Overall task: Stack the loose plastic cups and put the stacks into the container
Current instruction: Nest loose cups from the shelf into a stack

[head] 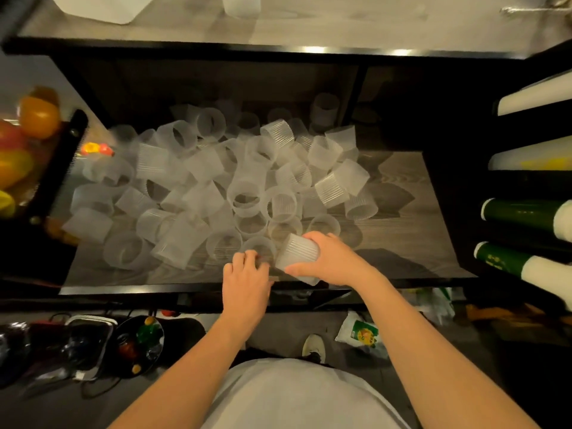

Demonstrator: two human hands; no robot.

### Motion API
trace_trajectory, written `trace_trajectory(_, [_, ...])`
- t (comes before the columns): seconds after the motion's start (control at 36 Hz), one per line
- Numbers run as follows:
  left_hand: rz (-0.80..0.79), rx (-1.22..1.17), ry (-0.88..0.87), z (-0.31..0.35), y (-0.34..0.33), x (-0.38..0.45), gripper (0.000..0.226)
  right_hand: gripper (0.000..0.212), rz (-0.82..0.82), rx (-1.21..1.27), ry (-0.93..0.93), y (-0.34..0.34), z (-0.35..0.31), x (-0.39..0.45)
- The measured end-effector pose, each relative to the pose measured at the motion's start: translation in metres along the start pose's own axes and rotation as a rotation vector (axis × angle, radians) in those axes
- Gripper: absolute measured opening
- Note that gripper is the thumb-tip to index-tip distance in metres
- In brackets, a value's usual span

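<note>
A heap of several loose translucent ribbed plastic cups (216,181) lies on the wood-grain shelf (402,230), some upright, some on their sides. My right hand (331,258) grips one ribbed cup (298,253), tilted, near the shelf's front edge. My left hand (246,274) is just left of it, its fingertips curled over the rim of an upright cup (258,247) at the front of the heap. A white container (105,7) shows only partly at the top left, on the upper surface.
A black frame (216,48) overhangs the shelf. Fruit (37,119) sits at the left. Green and white rolls (523,215) lie on racks at the right. Below the shelf are cables, dark bowls (136,345) and a plastic bag (359,332) on the floor.
</note>
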State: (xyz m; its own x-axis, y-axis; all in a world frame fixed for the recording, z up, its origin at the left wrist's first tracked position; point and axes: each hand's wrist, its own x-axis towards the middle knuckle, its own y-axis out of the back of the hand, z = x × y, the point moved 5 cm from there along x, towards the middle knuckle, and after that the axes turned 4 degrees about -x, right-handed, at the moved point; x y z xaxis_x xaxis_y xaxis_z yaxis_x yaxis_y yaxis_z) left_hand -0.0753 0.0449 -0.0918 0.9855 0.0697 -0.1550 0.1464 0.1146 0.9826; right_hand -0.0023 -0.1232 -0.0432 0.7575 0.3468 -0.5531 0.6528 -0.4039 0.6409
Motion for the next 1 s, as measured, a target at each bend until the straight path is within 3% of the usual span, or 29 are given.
trace_trajectory(0.08, [0.03,-0.002,0.018,-0.007,0.005,0.005,0.028,0.09,0.004,0.003,0.004,-0.003,-0.002,0.002])
trace_trajectory(0.25, [0.084,-0.147,-0.073,-0.009,0.031,-0.004,0.041,0.095,0.027,0.062,0.006,0.012,-0.005,0.001])
trace_trajectory(0.42, [0.088,-0.568,-0.299,-0.008,0.068,0.005,0.024,0.085,-0.036,0.018,0.038,0.035,-0.01,-0.003])
trace_trajectory(0.47, [0.063,-0.715,-0.331,-0.007,0.077,0.012,0.032,0.076,-0.087,0.031,0.051,0.042,-0.012,-0.006])
trace_trajectory(0.56, [0.03,-0.999,-0.302,-0.002,0.087,0.023,0.05,0.072,-0.138,0.028,0.076,0.05,-0.012,-0.01])
trace_trajectory(0.64, [0.012,-1.233,-0.234,0.004,0.089,0.033,0.049,0.071,-0.186,-0.016,0.101,0.052,-0.01,-0.013])
trace_trajectory(0.72, [0.012,-1.245,-0.226,0.018,0.084,0.04,0.038,0.084,-0.188,-0.062,0.105,0.05,-0.01,-0.013])
trace_trajectory(0.86, [-0.055,-1.174,-0.368,0.059,0.079,0.041,0.023,0.124,-0.179,-0.089,0.072,0.04,-0.008,-0.006])
trace_trajectory(0.92, [-0.054,-1.191,-0.344,0.062,0.077,0.042,0.03,0.116,-0.153,-0.042,0.044,0.042,-0.004,-0.005])
trace_trajectory(1.0, [0.154,-1.097,-0.116,0.041,0.074,0.055,0.042,0.094,-0.042,0.017,-0.009,0.05,0.002,-0.007])
